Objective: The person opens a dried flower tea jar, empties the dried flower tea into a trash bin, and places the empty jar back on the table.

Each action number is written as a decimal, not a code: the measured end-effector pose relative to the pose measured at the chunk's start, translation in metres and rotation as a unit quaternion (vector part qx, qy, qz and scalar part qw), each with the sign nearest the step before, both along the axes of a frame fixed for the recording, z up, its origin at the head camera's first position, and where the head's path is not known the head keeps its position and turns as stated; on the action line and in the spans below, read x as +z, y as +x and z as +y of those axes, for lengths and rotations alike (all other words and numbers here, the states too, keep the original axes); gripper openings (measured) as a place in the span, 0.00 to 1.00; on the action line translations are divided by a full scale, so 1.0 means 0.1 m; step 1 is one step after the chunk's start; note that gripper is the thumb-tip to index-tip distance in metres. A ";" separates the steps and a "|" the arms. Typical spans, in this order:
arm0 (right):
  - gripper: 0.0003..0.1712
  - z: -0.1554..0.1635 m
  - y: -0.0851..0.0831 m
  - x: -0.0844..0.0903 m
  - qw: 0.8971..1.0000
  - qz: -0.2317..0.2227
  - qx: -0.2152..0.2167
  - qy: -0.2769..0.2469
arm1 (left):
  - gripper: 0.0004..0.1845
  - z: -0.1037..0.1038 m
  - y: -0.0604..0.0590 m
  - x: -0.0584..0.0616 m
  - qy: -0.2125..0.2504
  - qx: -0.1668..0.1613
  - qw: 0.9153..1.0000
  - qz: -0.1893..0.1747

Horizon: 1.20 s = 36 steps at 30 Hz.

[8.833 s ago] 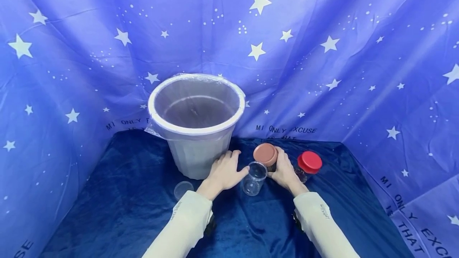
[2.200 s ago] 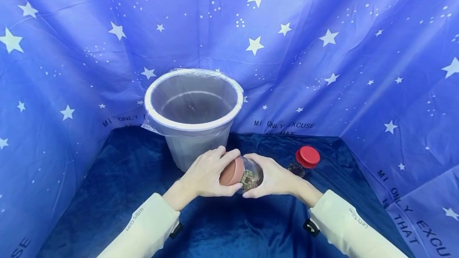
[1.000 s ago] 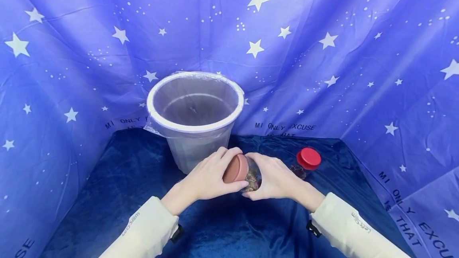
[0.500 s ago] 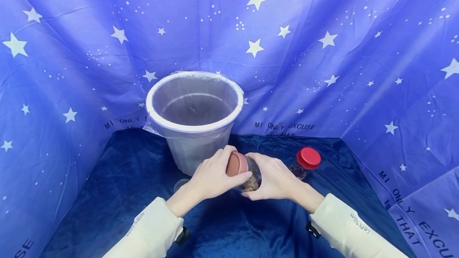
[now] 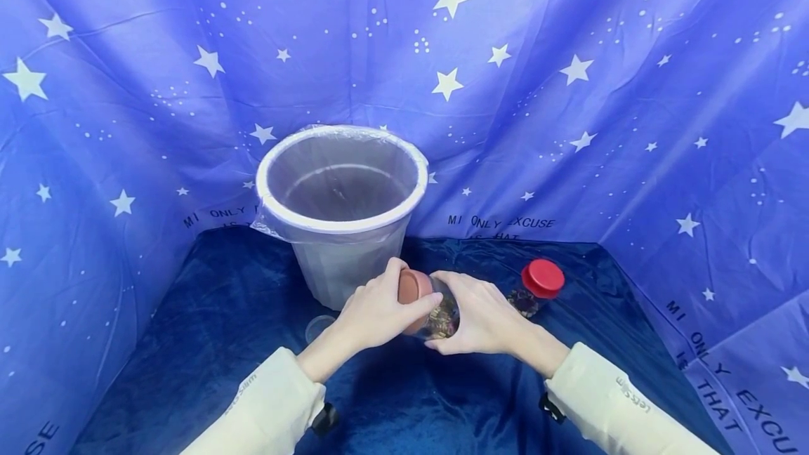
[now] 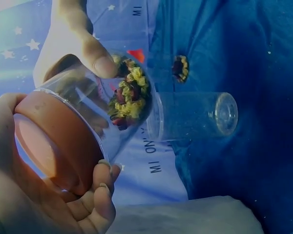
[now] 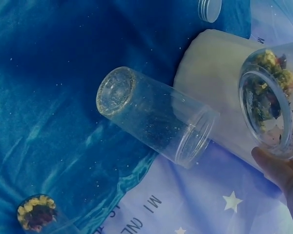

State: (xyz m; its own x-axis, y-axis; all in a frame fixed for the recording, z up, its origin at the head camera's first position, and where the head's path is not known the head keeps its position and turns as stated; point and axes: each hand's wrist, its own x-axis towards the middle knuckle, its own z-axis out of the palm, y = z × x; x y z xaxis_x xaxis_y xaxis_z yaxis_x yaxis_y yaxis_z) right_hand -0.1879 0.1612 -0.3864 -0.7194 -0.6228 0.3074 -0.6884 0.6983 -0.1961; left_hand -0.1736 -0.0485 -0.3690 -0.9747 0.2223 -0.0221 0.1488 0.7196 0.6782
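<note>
Lowest in the head view, two cream sleeves (image 5: 265, 406) rise from the bottom edge and meet near the centre of the frame, where both hands share one clear jar (image 5: 442, 314) held off the cloth and tipped on its side. The left hand (image 5: 373, 311) has its fingers and thumb curled around the brown lid (image 5: 412, 286), palm cupped behind it as the left wrist view shows, a grip that suits turning the cap. The right hand (image 5: 483, 314) wraps the jar's clear body, fingers clamped on the wall with a fingertip (image 6: 103, 66) pressed to the plastic, apparently bracing it against that twist. Dried flowers (image 6: 129, 97), yellow and dark red, have slid toward the jar's base because of the tilt. Beneath the hands, in the wrist views, an empty clear jar (image 7: 154, 114) lies on its side on the dark blue velvet cloth (image 5: 208, 343), its mouth open. A small clear lid (image 5: 319, 327) rests flat on the cloth to the left of centre. Right of centre stands a second filled jar with a red lid (image 5: 543, 277), upright and well apart from the hands. Beyond, just behind the left hand, a pale bin (image 5: 341, 258) lined with a thin plastic bag (image 5: 272, 227) stands open-mouthed. A blue star-printed backdrop (image 5: 569, 90) fills the upper frame.
</note>
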 end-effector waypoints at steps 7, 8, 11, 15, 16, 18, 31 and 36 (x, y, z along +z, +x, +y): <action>0.53 -0.02 0.00 0.04 1.000 0.007 0.000 0.006 | 0.40 -0.04 -0.01 0.03 0.023 0.021 0.999 -0.034; 0.53 -0.02 -0.01 0.04 1.000 0.007 0.000 0.008 | 0.40 -0.04 0.00 0.02 0.022 0.022 0.999 -0.037; 0.53 -0.02 0.00 0.04 1.000 0.007 -0.003 0.010 | 0.41 -0.03 0.00 0.01 0.018 0.017 0.999 -0.039; 0.53 -0.02 0.00 0.04 1.000 0.001 -0.004 0.012 | 0.41 -0.04 0.01 -0.02 0.004 0.003 1.000 -0.027; 0.52 -0.03 0.00 0.04 1.000 0.000 -0.003 0.013 | 0.41 -0.04 0.02 -0.02 0.002 -0.001 1.000 -0.019; 0.52 -0.03 -0.01 0.04 1.000 -0.001 -0.001 0.013 | 0.39 -0.04 0.03 -0.03 0.001 -0.011 1.000 0.000; 0.53 0.04 -0.02 0.08 0.997 -0.075 -0.005 -0.030 | 0.45 -0.27 0.03 0.00 0.044 -0.172 0.974 0.141; 0.52 0.11 -0.06 0.09 0.982 -0.177 0.014 -0.064 | 0.47 -0.35 -0.02 0.04 0.012 -0.272 0.944 0.189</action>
